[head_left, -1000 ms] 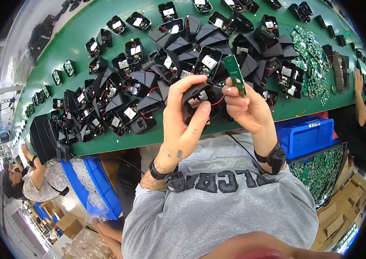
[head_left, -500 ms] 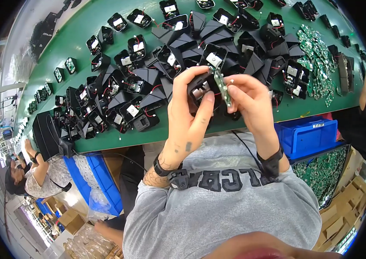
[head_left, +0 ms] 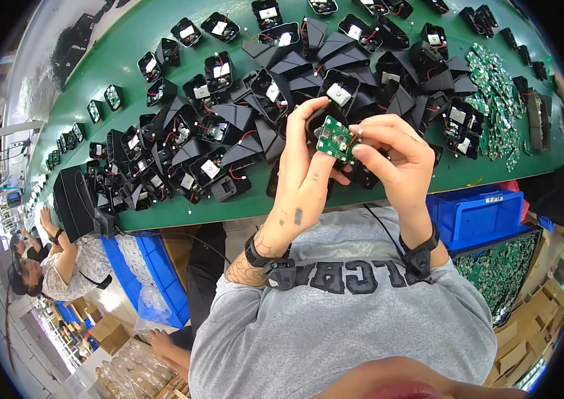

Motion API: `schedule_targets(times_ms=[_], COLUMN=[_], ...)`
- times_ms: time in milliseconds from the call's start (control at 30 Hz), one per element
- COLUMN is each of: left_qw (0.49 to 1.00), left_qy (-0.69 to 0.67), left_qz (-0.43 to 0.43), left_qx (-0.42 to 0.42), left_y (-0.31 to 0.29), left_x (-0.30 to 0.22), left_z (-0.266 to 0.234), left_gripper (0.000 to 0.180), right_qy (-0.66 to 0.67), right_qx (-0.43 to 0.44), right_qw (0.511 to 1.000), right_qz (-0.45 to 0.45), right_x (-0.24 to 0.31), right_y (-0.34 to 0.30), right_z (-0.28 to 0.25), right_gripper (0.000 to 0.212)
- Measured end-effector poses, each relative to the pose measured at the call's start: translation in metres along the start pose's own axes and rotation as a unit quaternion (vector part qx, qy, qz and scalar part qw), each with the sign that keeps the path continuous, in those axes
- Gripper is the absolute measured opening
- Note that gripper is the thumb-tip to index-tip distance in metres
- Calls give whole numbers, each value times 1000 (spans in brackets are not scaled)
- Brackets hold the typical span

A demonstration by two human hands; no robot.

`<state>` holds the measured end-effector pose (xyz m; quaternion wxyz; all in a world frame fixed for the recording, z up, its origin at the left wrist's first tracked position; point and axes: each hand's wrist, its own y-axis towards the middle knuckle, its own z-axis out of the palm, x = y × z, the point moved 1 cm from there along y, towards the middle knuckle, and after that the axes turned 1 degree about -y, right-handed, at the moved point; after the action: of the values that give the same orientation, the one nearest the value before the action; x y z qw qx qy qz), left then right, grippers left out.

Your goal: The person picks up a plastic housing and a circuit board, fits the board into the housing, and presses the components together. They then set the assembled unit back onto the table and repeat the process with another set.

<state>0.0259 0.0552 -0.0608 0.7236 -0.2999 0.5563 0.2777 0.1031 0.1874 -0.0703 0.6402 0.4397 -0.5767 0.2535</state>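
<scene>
A green circuit board point(head_left: 334, 138) lies face up in front of me, over a black plastic housing point(head_left: 314, 124) that it mostly covers. Around the housing curl the fingers and thumb of my left hand point(head_left: 303, 174), closed. My right hand point(head_left: 398, 158) is closed too, its thumb and fingertips pinching the board's right edge, where a red wire shows. What lies beneath the board is hidden. Just beyond my hands stands another open black housing point(head_left: 339, 92) with a white block inside.
Many black housings with red leads crowd the green table point(head_left: 242, 211). A heap of circuit boards point(head_left: 494, 106) lies at the right. Below the table edge stand a blue bin point(head_left: 474, 219) on the right and a blue crate point(head_left: 162, 279) on the left. Another person point(head_left: 62, 263) is at the left.
The circuit board has turned from edge-on to flat, its face now toward me, and covers the housing. My right fingers have shifted along its right edge.
</scene>
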Motion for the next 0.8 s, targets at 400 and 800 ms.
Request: schedule_targets(times_ms=[400,800], left_qw=[1000,997], left_qy=[-18,-63], left_qz=[-11,36], left_qx=[-4,-15], left_y=[2,2], left_x=[2,0], left_z=[0,-1], left_gripper=[64,59], right_qy=[-147,14], right_qx=[-64,-134], right_qw=[980,989], right_qz=[-117,-63], right_x=[-4,-12], right_y=[5,-2], right_z=[0,6], right_gripper=[18,18])
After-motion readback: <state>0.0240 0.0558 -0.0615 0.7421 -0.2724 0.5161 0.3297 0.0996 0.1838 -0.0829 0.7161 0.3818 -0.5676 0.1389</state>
